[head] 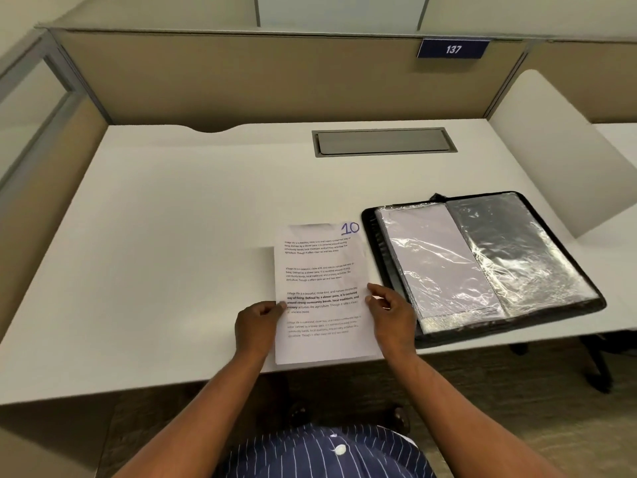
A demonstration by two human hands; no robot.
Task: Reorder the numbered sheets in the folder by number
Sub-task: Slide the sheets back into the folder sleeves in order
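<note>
Standing by, I count one folder [377, 246] lying open on the right of the white surface [172, 236], with two clear sleeves facing up: the left sleeve [441, 260] carries a pale page, the right sleeve [517, 253] looks dark. Just left of it is one sheet [320, 270], printed, with a blue 10 in its far right corner, its near end past the surface's front edge. Two hands hold it: the left hand [256, 322] pinches its left edge, fingers curled, and the right hand [393, 312] pinches its right edge.
</note>
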